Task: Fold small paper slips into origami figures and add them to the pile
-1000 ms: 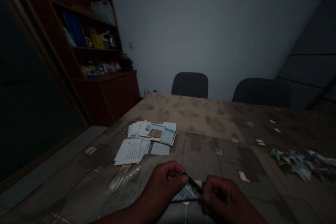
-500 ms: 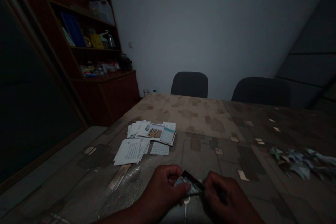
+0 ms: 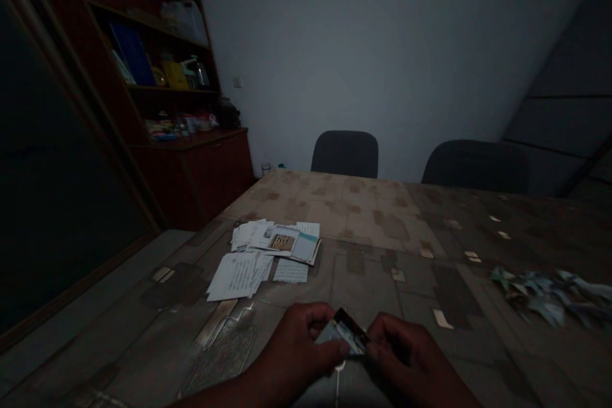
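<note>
Paper [image 3: 345,331], small and printed, dark strip along its upper edge, sat between both hands near the close side of the patterned surface [image 3: 354,204], low centre in my head view. Left hand [image 3: 301,341] had its fingers closed on the left part, thumb laid across the printed front, the others curled behind. Right hand [image 3: 406,350] pinched the right end between thumb and forefinger, remaining fingers folded in. From my end I couldn't tell if it was one folded sheet or several layers; too dim. It was tilted; I couldn't tell whether its bottom edge touched anything below. Ahead and left I logged a loose pile of printed cards [image 3: 282,243], one on top with a brownish picture, and just beside it, nearer, a fan of text sheets [image 3: 234,276]. Crumpled scraps [image 3: 549,298] lay well apart on the right. Past the far edge I had two dark chairs [image 3: 345,153], and back left a reddish cabinet [image 3: 220,169] with cluttered shelves [image 3: 172,87].
</note>
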The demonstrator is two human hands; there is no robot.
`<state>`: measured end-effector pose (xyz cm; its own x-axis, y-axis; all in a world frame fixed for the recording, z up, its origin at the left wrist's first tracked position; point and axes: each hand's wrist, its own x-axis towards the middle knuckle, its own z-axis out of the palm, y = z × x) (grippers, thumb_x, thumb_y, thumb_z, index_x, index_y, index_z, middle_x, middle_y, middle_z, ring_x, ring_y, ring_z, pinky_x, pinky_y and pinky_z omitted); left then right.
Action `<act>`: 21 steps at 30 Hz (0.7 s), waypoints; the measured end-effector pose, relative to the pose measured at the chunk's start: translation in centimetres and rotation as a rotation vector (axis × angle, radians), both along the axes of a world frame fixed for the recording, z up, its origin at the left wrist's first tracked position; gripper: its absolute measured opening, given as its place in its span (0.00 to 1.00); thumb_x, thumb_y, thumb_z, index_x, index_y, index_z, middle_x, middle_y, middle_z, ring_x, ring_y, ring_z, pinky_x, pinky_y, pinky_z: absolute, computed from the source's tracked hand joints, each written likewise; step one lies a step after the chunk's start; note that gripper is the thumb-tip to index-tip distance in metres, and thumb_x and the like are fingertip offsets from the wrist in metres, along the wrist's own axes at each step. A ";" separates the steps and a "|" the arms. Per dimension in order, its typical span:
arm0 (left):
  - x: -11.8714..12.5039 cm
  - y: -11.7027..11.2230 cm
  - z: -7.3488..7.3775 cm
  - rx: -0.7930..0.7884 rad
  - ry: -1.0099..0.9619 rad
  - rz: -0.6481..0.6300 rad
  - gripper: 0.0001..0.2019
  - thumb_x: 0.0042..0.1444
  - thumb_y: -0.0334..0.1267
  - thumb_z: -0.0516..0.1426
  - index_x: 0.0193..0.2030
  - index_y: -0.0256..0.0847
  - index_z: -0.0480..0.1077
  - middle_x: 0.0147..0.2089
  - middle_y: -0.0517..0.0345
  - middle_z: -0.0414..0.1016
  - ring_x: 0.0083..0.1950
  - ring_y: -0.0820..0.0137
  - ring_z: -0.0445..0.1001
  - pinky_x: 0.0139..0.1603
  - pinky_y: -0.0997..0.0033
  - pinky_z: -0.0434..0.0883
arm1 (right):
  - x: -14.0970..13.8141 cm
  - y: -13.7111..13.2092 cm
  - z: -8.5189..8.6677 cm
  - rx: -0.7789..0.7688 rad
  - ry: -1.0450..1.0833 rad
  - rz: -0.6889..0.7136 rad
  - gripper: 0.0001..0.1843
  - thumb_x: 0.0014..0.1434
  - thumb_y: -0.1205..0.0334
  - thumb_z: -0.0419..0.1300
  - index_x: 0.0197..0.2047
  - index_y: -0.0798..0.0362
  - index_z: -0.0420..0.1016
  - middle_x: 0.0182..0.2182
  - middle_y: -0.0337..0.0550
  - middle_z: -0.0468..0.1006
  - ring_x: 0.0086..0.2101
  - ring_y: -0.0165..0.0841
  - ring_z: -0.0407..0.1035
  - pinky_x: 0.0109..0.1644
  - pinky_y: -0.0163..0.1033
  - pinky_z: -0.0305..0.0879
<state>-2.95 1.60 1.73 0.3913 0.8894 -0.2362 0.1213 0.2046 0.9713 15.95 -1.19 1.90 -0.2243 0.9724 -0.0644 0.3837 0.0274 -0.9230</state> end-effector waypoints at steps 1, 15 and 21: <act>0.0 -0.1 0.0 -0.010 0.013 -0.005 0.07 0.43 0.35 0.61 0.29 0.35 0.72 0.23 0.63 0.70 0.24 0.76 0.66 0.25 0.77 0.62 | 0.0 0.0 -0.2 -0.003 0.009 0.002 0.15 0.55 0.51 0.55 0.24 0.52 0.64 0.20 0.32 0.59 0.23 0.29 0.53 0.27 0.34 0.47; -0.3 0.8 -0.1 -0.060 0.050 0.031 0.07 0.42 0.38 0.59 0.22 0.39 0.64 0.16 0.66 0.67 0.16 0.79 0.62 0.17 0.80 0.58 | 0.6 0.2 0.1 -0.036 0.045 -0.045 0.17 0.55 0.48 0.56 0.25 0.51 0.63 0.20 0.33 0.59 0.24 0.30 0.53 0.27 0.34 0.49; -0.6 1.3 -0.2 0.002 0.105 0.045 0.07 0.43 0.35 0.59 0.22 0.40 0.64 0.16 0.67 0.66 0.16 0.77 0.62 0.17 0.79 0.57 | 1.0 0.4 0.3 -0.037 0.052 -0.102 0.18 0.54 0.47 0.58 0.24 0.51 0.62 0.20 0.32 0.58 0.24 0.29 0.53 0.27 0.33 0.49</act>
